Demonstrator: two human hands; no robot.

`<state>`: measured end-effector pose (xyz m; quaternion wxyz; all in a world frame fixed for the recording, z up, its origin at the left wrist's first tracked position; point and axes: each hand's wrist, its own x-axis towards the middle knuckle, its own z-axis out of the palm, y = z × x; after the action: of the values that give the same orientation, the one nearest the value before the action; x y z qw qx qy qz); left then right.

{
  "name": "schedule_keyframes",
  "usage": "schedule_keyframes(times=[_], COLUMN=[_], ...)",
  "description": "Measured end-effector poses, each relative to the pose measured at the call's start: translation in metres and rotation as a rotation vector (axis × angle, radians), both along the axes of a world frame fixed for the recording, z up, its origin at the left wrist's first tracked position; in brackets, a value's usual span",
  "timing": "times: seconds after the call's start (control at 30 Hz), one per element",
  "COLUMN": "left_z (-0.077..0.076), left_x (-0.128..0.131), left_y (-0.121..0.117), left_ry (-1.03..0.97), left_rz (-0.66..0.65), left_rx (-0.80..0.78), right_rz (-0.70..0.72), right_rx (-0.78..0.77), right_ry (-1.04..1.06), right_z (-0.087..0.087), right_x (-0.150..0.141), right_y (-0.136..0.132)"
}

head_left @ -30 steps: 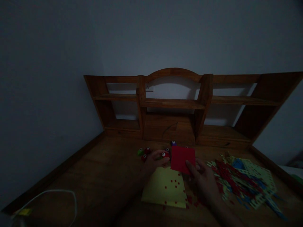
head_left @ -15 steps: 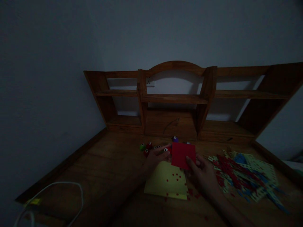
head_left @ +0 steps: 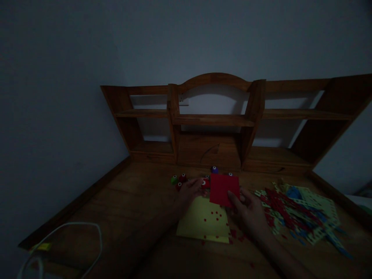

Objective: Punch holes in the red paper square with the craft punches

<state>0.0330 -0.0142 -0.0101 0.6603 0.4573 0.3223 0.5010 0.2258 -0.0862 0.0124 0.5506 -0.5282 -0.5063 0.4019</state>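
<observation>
My right hand (head_left: pixel 248 209) pinches a red paper square (head_left: pixel 222 189) and holds it upright over the desk, thumb on the near face. At the square's left edge is a small red craft punch (head_left: pixel 205 183) with a white, dark-centred round mark. My left hand (head_left: pixel 188 195) has its fingers closed about this punch; part of the grip is hidden. Whether the paper's edge sits inside the punch, I cannot tell. Below both hands lies a yellow paper sheet (head_left: pixel 194 223), with several tiny red cutouts (head_left: pixel 217 219) scattered over it.
Several similar punches stand behind my hands, among them a green one (head_left: pixel 174 179) and a purple one (head_left: pixel 214 170). A heap of punched paper strips (head_left: pixel 293 213) lies at the right. A white cable (head_left: pixel 100 240) curves at lower left. A wooden shelf (head_left: pixel 213 121) backs the desk.
My left hand's fingers have drawn in and bent around the red punch; its index finger reached further forward before. The red paper square stays in my right hand, almost unmoved.
</observation>
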Motion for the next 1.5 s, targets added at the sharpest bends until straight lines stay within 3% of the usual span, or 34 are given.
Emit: schedule_keyframes(times=[0.37,0.5,0.7,0.93,1.17,1.5], left_z=[-0.002,0.001,0.000,-0.004,-0.016,-0.014], left_x=[0.002,0.001,0.002,0.005,0.005,0.002], left_y=[-0.001,-0.004,-0.003,-0.002,0.003,0.001], left_ry=[-0.049,0.033,0.148,0.031,0.238,0.152], left_rz=[0.007,-0.051,-0.002,-0.032,0.009,-0.045], left_rx=[-0.059,-0.032,0.084,0.019,0.098,0.080], right_rz=[0.036,0.074,0.081,0.149,0.136,0.200], right_rx=[-0.001,0.008,0.025,-0.009,0.051,0.062], right_ry=[0.049,0.010,-0.027,-0.090,-0.207,-0.240], right_z=[-0.002,-0.005,-0.008,-0.002,-0.008,-0.020], right_x=[0.003,0.006,0.010,0.009,0.009,0.010], right_y=[0.002,0.003,0.004,0.003,0.005,0.012])
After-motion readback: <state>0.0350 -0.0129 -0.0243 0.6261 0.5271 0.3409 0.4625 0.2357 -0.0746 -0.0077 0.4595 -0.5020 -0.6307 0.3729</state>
